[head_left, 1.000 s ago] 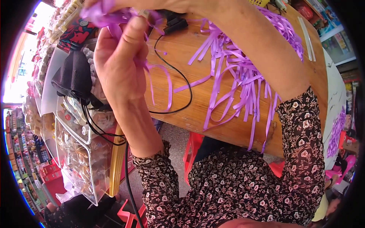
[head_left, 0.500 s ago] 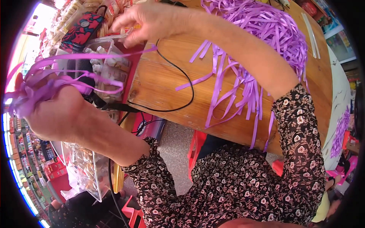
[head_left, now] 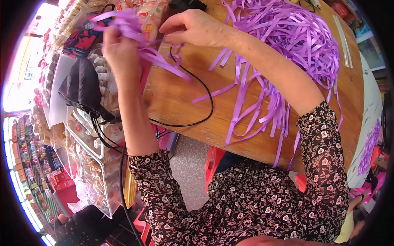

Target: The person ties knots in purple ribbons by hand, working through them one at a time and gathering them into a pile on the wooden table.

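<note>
The left hand (head_left: 119, 49) was up off the table, fingers clenched around a bunch of purple ribbon (head_left: 135, 30), loops fanning out above the knuckles and a few strands trailing down to the right. The right hand (head_left: 193, 28) sat low over the wooden table (head_left: 184, 102), fingertips pinching the trailing strands just beside the left hand, so both hands were on the same bunch.

As for progress, I judged it early going: only that one small bunch was gathered, and nothing tied or finished showed anywhere. The big pile (head_left: 287, 37) of loose purple strips lay across the far right of the table, a good many hanging over the near edge, and all of that looked untouched.

Around them, a black cable (head_left: 205, 102) looped across the table right under the hands, and the trailing strands crossed it, a likely snag. To the left, close against the table, stood clear packets of snacks (head_left: 90, 164) with a black mesh pouch (head_left: 82, 86) on top and a red patterned pouch (head_left: 84, 35) farther off. The left elbow had little room on that side.
</note>
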Available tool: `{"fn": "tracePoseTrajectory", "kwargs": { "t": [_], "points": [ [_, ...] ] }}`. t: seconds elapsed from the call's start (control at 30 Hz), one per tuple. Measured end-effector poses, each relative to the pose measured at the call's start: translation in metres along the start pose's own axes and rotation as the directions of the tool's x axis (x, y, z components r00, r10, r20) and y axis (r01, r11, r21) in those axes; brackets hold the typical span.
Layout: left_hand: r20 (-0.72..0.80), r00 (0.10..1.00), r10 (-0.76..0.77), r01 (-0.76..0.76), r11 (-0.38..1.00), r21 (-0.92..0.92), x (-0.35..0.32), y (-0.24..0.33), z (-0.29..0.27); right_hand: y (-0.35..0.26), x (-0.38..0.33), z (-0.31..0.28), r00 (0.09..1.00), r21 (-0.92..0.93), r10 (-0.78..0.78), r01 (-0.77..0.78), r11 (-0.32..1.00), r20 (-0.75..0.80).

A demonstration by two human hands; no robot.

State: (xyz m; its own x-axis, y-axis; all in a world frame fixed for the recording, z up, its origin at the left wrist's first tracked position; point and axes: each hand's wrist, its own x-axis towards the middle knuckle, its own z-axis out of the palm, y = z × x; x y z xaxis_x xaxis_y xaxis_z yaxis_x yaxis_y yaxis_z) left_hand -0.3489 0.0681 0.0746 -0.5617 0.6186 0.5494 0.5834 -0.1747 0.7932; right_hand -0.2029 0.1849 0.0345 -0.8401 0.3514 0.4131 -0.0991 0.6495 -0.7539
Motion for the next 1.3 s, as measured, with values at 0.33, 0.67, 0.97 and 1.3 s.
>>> {"fn": "tracePoseTrajectory", "kwargs": {
  "t": [0.33, 0.67, 0.97, 1.3],
  "points": [
    [0.499, 0.822, 0.276, -0.570, 0.433, 0.699, -0.038, 0.022, -0.015, 0.012, -0.029, -0.010, 0.978, -0.312, 0.074, -0.009, 0.950, 0.195],
    [0.417, 0.893, 0.172, -0.445, 0.490, 0.750, -0.068, 0.006, -0.006, -0.007, -0.049, 0.033, 0.967, -0.508, -0.048, 0.174, 0.844, 0.251],
    [0.484, 0.875, -0.015, -0.387, 0.577, 0.719, -0.065, -0.007, -0.013, -0.014, -0.067, 0.041, 0.941, -0.539, -0.274, 0.337, 0.772, 0.196],
    [0.400, 0.866, 0.300, -0.475, 0.744, 0.470, -0.085, 0.096, 0.011, -0.034, -0.124, -0.039, 0.970, -0.599, -0.233, 0.226, 0.769, 0.066]
  ]
}}
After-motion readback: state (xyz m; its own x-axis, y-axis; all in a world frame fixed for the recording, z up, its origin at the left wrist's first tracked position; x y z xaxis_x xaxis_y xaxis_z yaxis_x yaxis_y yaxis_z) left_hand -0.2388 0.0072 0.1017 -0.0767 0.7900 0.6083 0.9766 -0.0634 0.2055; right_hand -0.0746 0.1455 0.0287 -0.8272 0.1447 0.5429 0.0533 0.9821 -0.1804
